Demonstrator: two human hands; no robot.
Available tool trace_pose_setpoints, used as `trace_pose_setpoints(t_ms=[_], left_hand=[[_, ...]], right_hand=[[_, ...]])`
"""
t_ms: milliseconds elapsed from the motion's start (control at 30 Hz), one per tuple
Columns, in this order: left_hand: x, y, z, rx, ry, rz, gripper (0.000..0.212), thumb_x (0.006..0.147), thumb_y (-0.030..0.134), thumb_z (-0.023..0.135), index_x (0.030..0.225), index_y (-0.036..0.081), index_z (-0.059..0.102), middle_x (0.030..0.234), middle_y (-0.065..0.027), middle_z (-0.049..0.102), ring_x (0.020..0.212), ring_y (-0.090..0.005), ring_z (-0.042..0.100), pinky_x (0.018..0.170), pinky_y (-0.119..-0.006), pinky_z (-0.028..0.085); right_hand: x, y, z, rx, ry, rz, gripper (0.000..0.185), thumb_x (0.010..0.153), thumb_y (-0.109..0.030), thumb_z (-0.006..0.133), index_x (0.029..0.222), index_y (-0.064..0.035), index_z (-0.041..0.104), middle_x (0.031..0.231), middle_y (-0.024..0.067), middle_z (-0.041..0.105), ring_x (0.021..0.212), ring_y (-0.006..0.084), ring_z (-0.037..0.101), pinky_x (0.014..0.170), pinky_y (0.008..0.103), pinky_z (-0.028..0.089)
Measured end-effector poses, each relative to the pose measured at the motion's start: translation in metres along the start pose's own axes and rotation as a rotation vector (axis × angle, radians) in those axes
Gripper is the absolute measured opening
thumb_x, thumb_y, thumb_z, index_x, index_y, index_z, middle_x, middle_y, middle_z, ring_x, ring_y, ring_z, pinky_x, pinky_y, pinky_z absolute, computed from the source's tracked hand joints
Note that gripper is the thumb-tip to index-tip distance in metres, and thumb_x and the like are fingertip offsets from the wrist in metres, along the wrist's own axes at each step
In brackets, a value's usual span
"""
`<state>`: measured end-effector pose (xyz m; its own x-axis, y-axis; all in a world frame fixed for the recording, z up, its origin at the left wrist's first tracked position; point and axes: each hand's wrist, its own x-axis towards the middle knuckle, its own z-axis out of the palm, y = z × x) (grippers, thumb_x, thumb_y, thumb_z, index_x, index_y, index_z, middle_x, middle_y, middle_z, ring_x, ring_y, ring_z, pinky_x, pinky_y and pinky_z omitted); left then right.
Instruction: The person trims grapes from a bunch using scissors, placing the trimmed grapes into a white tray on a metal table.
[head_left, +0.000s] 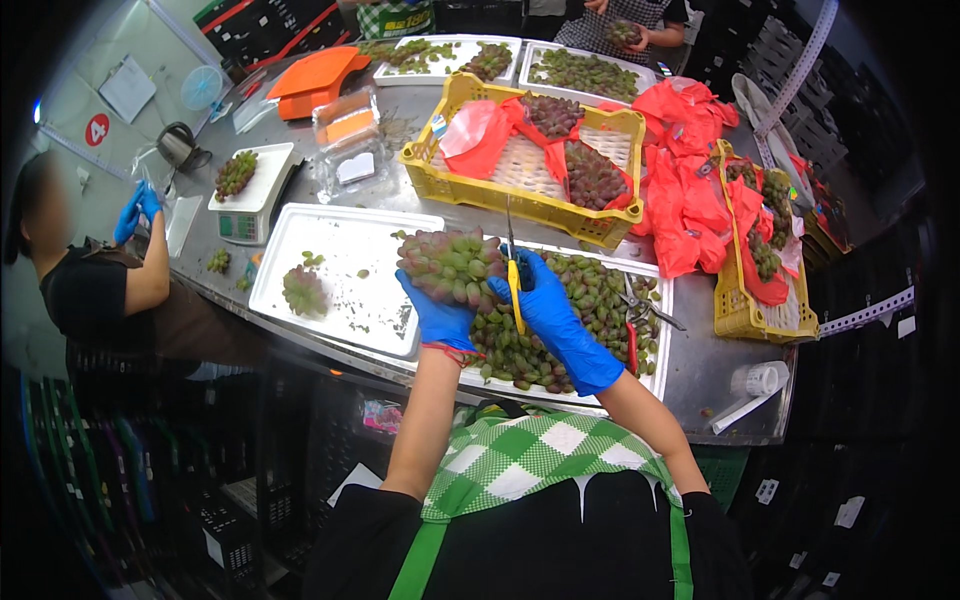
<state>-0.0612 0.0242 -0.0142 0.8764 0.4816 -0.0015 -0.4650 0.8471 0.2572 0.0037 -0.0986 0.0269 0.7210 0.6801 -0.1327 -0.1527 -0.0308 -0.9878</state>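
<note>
A bunch of grapes, green tinged with purple, rests in my left hand, which wears a blue glove. My right hand, also gloved, holds yellow-handled scissors upright beside the bunch, blades pointing away from me. Under both hands sits a white foam tray filled with loose grapes. Red-handled pruning shears lie on those grapes at the right. To the left, another white tray carries a small grape cluster and dark scraps.
Beyond my hands stands a yellow crate with grape bunches and red wrapping. Red plastic and a second yellow crate are at the right. A digital scale bears grapes. One person stands left; another person holds grapes opposite.
</note>
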Motion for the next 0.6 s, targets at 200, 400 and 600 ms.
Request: trace_pose_setpoints(t_ms=[200, 400, 600], left_hand=[[0.008, -0.009, -0.011, 0.058, 0.126, 0.063, 0.074, 0.076, 0.064, 0.026, 0.127, 0.01, 0.03, 0.13, -0.013, 0.031, 0.118, -0.0316, 0.032, 0.098, -0.043, 0.026], [0.006, -0.012, 0.01, 0.086, 0.118, 0.058, 0.078, 0.076, 0.067, 0.023, 0.13, 0.012, 0.025, 0.133, -0.0121, 0.027, 0.121, -0.0312, 0.028, 0.1, -0.045, 0.024], [0.015, -0.015, 0.007, 0.152, 0.157, 0.153, 0.076, 0.076, 0.067, 0.024, 0.131, 0.014, 0.024, 0.133, -0.0103, 0.028, 0.12, -0.0295, 0.03, 0.1, -0.044, 0.024]], right_hand=[[-0.001, 0.014, -0.015, 0.017, 0.054, 0.057, 0.048, 0.073, -0.01, 0.066, 0.115, -0.0047, 0.044, 0.093, 0.0055, 0.054, 0.082, 0.0117, 0.052, 0.07, 0.023, 0.045], [-0.005, 0.005, -0.017, 0.161, 0.139, 0.018, 0.049, 0.074, -0.008, 0.065, 0.116, -0.0033, 0.042, 0.092, 0.0059, 0.054, 0.08, 0.0115, 0.053, 0.068, 0.0234, 0.045], [-0.003, 0.009, -0.016, 0.119, 0.142, 0.034, 0.052, 0.073, -0.01, 0.065, 0.119, -0.006, 0.041, 0.096, 0.0056, 0.053, 0.087, 0.0118, 0.051, 0.075, 0.0246, 0.043]])
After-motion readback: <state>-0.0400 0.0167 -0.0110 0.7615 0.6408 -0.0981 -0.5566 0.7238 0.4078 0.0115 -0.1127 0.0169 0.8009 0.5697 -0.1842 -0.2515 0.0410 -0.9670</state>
